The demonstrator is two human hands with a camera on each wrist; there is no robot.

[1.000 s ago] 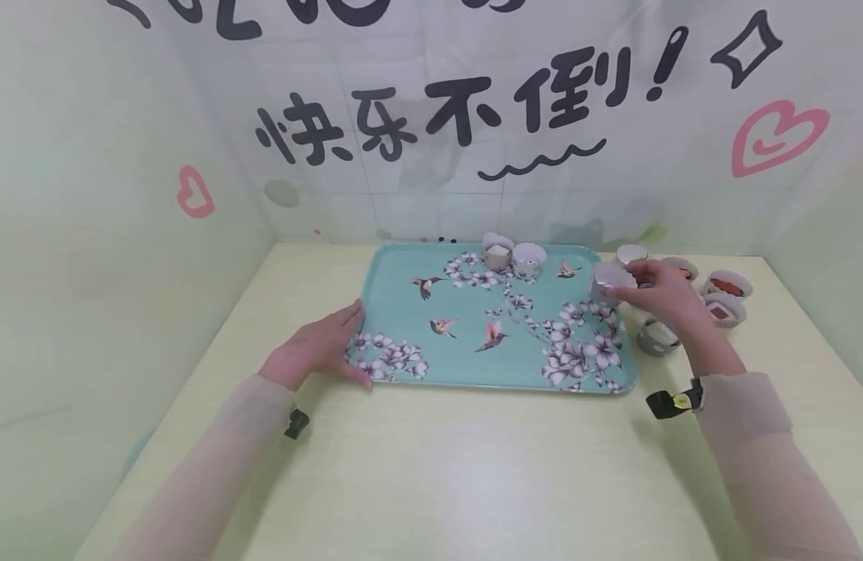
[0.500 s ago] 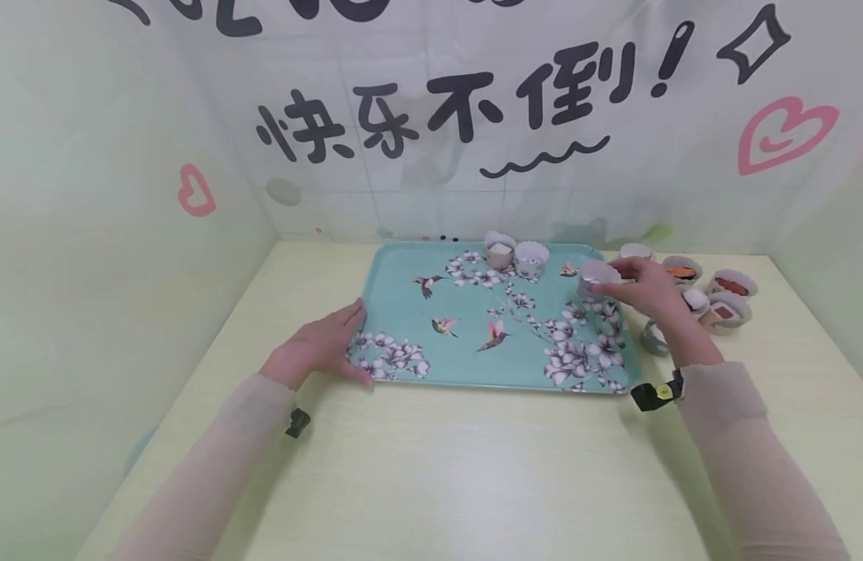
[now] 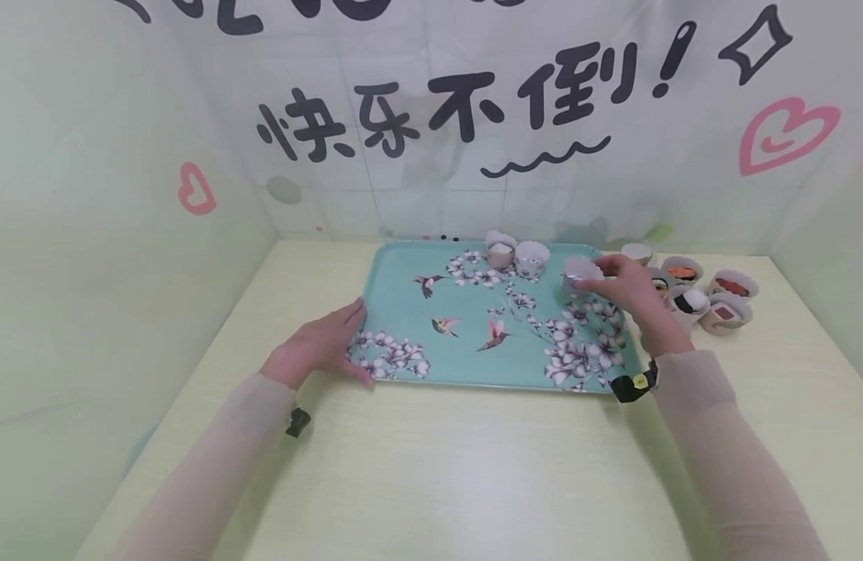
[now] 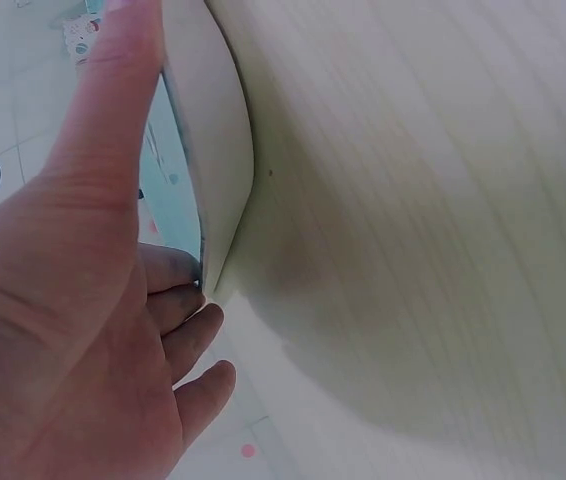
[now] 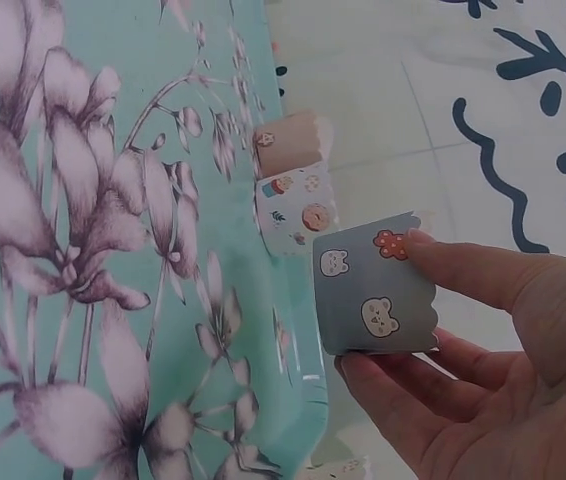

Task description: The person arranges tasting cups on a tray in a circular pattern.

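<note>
My right hand [image 3: 626, 288] pinches a grey paper baking cup [image 5: 368, 295] printed with bear faces, thumb and fingers at its rim and side. In the head view this cup overlaps the right back part of the turquoise tray [image 3: 396, 304], which bears flowers and birds. Two more baking cups, one brownish [image 3: 499, 254] with something white inside and one pale [image 3: 532, 261], stand side by side at the tray's back edge. My left hand [image 3: 318, 343] rests against the tray's left front corner, fingers along the left edge and thumb at the front edge.
Right of the tray several baking cups stand grouped on the table, among them one with an orange piece [image 3: 681, 273], one with a red piece [image 3: 733, 285] and a brownish one [image 3: 727, 315]. A printed wall sheet [image 3: 438, 210] rises behind the table's back edge.
My right hand has carried the grey baking cup leftward, from the tray's right edge further in over the tray. My left hand has stayed at the tray's corner.
</note>
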